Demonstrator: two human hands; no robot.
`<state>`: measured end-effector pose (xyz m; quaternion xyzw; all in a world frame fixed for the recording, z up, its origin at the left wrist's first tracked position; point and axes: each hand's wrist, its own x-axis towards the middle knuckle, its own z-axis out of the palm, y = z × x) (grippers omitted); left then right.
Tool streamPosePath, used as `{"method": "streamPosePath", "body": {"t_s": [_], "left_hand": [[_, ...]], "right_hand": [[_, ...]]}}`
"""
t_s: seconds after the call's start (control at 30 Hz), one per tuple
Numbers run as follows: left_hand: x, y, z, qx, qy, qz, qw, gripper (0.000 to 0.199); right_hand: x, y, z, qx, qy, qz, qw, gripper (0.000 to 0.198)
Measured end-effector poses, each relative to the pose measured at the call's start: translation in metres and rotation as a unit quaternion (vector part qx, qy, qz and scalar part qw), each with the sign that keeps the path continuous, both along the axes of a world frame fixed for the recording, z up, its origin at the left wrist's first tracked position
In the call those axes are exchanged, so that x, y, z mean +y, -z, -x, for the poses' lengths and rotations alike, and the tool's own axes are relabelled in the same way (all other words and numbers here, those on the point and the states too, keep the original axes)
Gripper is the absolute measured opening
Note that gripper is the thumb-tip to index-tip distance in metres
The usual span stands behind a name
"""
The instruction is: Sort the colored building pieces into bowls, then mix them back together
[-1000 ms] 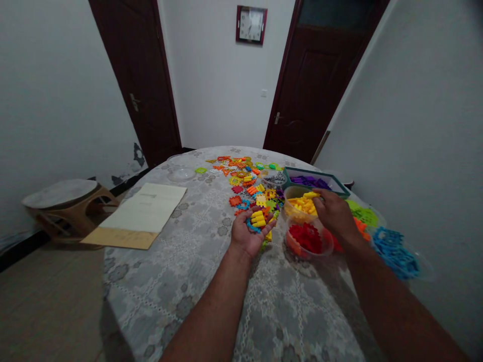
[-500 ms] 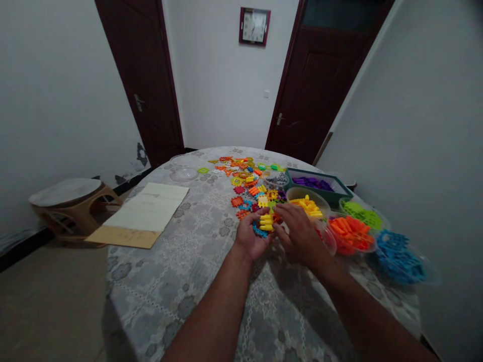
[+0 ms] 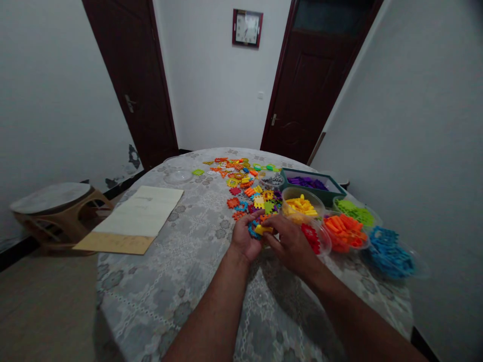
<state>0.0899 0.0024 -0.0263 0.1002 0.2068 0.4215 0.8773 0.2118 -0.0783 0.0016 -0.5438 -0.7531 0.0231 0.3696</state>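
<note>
The hands meet above the table (image 3: 196,296): the left hand (image 3: 243,241), palm up and loosely cupped, supports a blue piece (image 3: 252,231), perhaps so nothing drops, while the right hand (image 3: 292,244) pinches a yellow piece (image 3: 264,229) over that palm.

Left hand (image 3: 243,238) cups blue piece (image 3: 252,231), right hand (image 3: 290,242) pinches yellow piece (image 3: 263,229)
</note>
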Motion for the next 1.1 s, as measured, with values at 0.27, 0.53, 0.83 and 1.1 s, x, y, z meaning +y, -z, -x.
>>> {"method": "streamPosePath", "body": {"t_s": [0.27,0.53,0.83,1.1], "left_hand": [[-0.005,-0.006,0.004,0.012,-0.008,0.009,1.0,0.035],[-0.007,-0.005,0.004,0.009,0.0,0.001,1.0,0.038],[-0.009,-0.015,0.006,0.01,0.046,-0.021,0.999,0.036],[-0.005,-0.013,0.004,0.053,0.072,-0.05,0.995,0.036]], "right_hand": [[0.023,-0.02,-0.077,0.095,0.166,0.021,0.981,0.03],[0.024,-0.017,-0.099,0.049,0.239,-0.03,0.969,0.037],[0.001,0.003,-0.027,-0.059,0.086,-0.02,0.994,0.023],[-0.014,0.002,-0.018,0.001,0.074,-0.029,0.997,0.024]]}}
